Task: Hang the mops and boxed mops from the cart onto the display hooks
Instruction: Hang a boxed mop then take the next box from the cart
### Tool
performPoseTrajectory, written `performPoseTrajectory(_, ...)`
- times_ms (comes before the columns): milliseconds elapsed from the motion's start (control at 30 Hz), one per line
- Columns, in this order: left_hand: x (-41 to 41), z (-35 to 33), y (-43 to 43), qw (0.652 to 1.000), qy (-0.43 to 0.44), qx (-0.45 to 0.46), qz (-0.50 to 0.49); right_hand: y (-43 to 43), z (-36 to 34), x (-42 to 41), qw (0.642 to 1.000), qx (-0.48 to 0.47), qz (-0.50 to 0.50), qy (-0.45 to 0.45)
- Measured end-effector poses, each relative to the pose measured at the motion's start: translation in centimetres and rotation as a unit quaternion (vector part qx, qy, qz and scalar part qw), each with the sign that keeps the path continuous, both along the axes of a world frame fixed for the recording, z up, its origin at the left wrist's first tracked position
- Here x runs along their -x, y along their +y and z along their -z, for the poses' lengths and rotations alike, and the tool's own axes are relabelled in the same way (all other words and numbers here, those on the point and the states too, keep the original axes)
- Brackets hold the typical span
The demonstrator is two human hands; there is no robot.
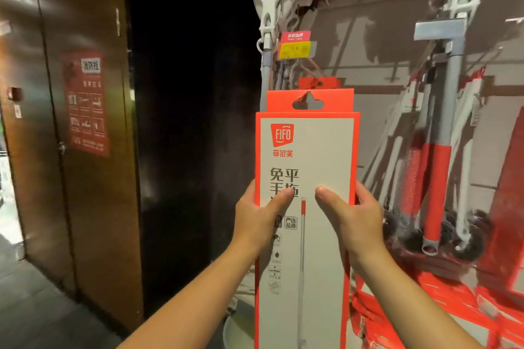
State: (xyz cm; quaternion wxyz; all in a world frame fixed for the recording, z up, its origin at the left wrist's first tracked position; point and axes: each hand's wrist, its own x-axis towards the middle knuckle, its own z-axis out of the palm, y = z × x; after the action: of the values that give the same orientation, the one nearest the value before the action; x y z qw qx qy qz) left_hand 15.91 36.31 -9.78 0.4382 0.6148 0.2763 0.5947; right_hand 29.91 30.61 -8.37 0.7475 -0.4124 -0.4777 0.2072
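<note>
Left hand [259,218]: grip wrapped round the left edge of the boxed mop [307,156], thumb flat on its front face
Right hand [358,218]: grip holding the right edge, thumb likewise on the front
Boxed mop: red-and-white carton, upright, held centre before the display wall; hang tab [309,100] with cut-out hole at the top
Second red tab [317,83]: just behind and above the first
Yellow price tag [296,49]: above both tabs
Grey-and-red mop [442,164]: hanging to the right
Brown door [42,150] with red sign [88,102]: far left
</note>
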Motion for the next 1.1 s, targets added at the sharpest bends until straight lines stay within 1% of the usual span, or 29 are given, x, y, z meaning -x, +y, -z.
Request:
performPoseTrajectory(267,1.2,-2.7,9.7,0.998,0.015,-0.029,0.059,7.7,-2.7,1.9,0.998,-0.014,0.066,-0.013)
performPoseTrajectory(433,0.8,-3.9,14.2,0.995,0.014,-0.026,0.091,11.1,-4.0,2.2,0.996,-0.019,0.087,0.005)
performPoseTrajectory(833,-4.0,-6.7,21.5,0.991,-0.001,-0.026,0.131,18.6,-6.4,-2.7,0.997,-0.015,0.075,0.023)
performPoseTrajectory(967,-6.1,-8.1,23.9,0.992,-0.027,-0.032,0.122,21.3,-8.3,-4.9,0.998,-0.024,0.066,0.0)
performPoseTrajectory(1100,-7.8,-9.1,26.1,0.994,-0.029,-0.053,0.093,23.6,-9.4,-6.7,0.998,-0.035,0.053,-0.014)
